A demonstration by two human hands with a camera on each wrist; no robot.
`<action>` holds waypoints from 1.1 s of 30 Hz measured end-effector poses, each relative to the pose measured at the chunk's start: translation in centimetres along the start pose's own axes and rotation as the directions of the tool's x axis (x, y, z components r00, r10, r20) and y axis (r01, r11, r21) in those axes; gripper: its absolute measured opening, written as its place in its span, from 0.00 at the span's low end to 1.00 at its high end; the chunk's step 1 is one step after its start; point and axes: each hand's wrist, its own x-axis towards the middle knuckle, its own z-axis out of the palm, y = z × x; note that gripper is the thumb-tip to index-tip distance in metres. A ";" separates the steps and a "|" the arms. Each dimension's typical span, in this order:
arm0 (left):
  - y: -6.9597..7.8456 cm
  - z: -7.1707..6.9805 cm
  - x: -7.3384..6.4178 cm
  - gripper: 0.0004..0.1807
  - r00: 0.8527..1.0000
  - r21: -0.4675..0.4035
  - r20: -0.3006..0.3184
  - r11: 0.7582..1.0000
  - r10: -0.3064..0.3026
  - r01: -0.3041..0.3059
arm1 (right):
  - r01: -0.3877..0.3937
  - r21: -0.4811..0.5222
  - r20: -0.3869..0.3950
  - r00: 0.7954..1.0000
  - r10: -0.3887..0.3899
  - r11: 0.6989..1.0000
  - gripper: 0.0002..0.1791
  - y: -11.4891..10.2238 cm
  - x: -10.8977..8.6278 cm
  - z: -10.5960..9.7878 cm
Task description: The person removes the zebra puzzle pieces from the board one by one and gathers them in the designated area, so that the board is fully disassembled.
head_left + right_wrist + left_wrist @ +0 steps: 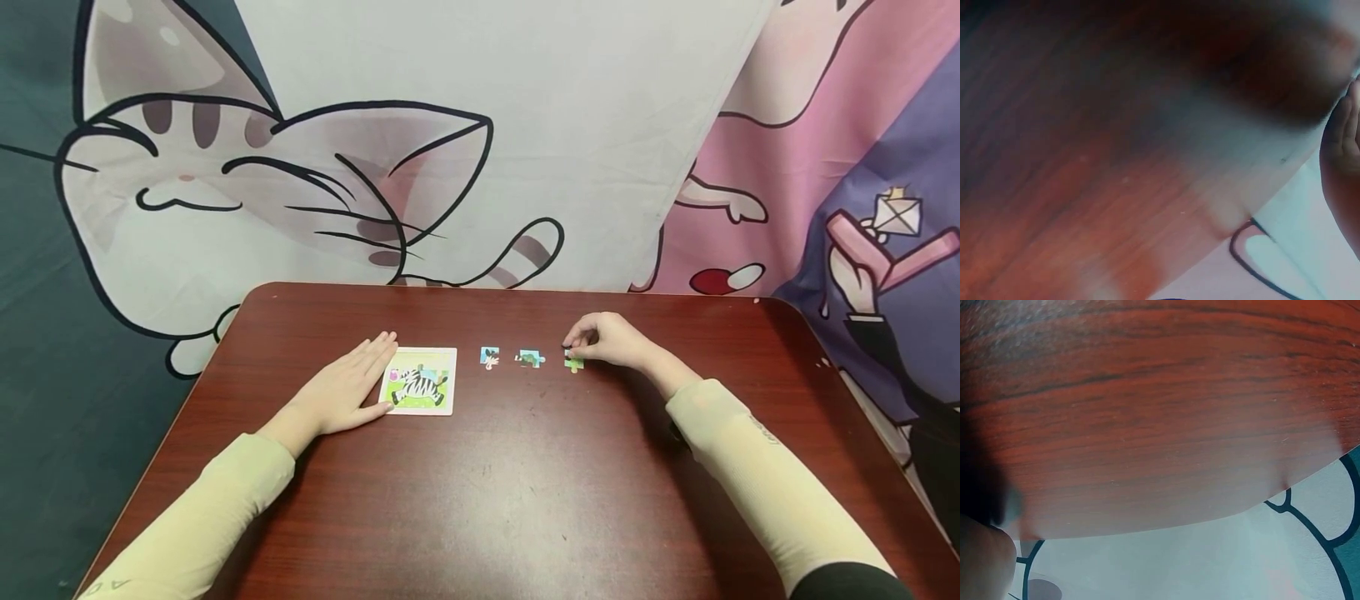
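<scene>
A small zebra jigsaw puzzle [417, 387] with a white border lies on the table. My left hand [341, 390] rests at its left side with fingers straight, fingertips at the upper left corner and thumb at the lower left one. To the right, a blue-and-white puzzle piece [490, 357] and a blue-and-green puzzle piece [531, 359] lie apart in a row. At the row's right end, my right hand [611, 340] pinches a mostly green puzzle piece [574, 364] between thumb and fingers, covering part of it. Both wrist views show only a bit of each hand at the edge.
The brown wooden table [480, 500] has rounded far corners. Behind its far edge hangs a cloth backdrop [600, 150] printed with a cartoon cat and other figures.
</scene>
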 end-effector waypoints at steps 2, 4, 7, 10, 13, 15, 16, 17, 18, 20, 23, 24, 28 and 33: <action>0.0 0.0 0.0 0.53 1.000 0.000 0.000 1.000 0.000 0.000 | 0.031 -0.031 -0.030 0.999 -0.031 0.999 0.05 -0.7 0.0 0.0; 0.0 -0.1 0.0 0.53 1.000 0.000 0.001 1.000 -0.003 0.003 | 0.055 -0.051 -0.056 0.997 -0.058 0.997 0.06 -1.5 0.1 0.1; 0.1 -0.1 -0.2 0.52 1.000 -0.001 0.007 1.000 -0.008 0.008 | 0.080 -0.051 -0.074 0.994 -0.084 0.995 0.06 -2.8 0.4 0.5; 0.1 -0.1 -0.3 0.52 1.000 -0.002 0.007 1.000 -0.010 0.010 | 0.092 -0.042 -0.072 0.993 -0.095 0.995 0.05 -4.3 0.8 1.0; 0.1 -0.1 -0.3 0.52 1.000 -0.004 0.006 1.000 -0.008 0.008 | 0.101 -0.032 -0.071 0.992 -0.103 0.994 0.04 -5.6 1.2 1.6; 0.1 -0.1 -0.2 0.52 1.000 -0.004 0.005 1.000 -0.008 0.008 | 0.111 -0.028 -0.070 0.991 -0.113 0.993 0.04 -6.3 1.4 2.1; 0.1 -0.1 -0.2 0.52 1.000 -0.004 0.006 1.000 -0.008 0.008 | 0.121 -0.024 -0.067 0.990 -0.123 0.992 0.04 -6.7 1.6 2.4; 0.1 -0.1 -0.1 0.52 1.000 -0.004 0.008 1.000 -0.009 0.009 | 0.133 -0.021 -0.064 0.989 -0.134 0.991 0.04 -6.9 1.8 2.7; 0.2 -0.1 -0.1 0.53 1.000 -0.004 0.010 1.000 -0.009 0.009 | 0.144 -0.017 -0.061 0.988 -0.145 0.989 0.04 -7.2 2.0 3.0; 0.1 -0.1 0.0 0.53 1.000 -0.001 0.012 1.000 -0.010 0.010 | 0.163 -0.021 -0.049 0.985 -0.164 0.986 0.04 -7.7 2.5 3.7; 0.1 -0.1 0.0 0.53 1.000 0.005 0.018 1.000 -0.011 0.011 | 0.177 -0.012 -0.029 0.984 -0.177 0.984 0.03 -8.4 3.2 4.8; 0.1 -0.2 0.0 0.53 1.000 0.006 0.018 1.000 -0.011 0.011 | 0.177 -0.006 -0.023 0.984 -0.177 0.984 0.03 -8.7 3.4 5.1; 0.1 -0.1 0.1 0.53 1.000 0.003 0.009 1.000 -0.008 0.008 | 0.174 0.023 0.002 0.985 -0.174 0.984 0.04 -9.6 4.1 6.2; 0.0 0.2 0.1 0.52 1.000 0.010 -0.027 1.000 0.009 -0.009 | 0.185 0.023 0.036 0.982 -0.186 0.982 0.06 -10.7 5.0 7.3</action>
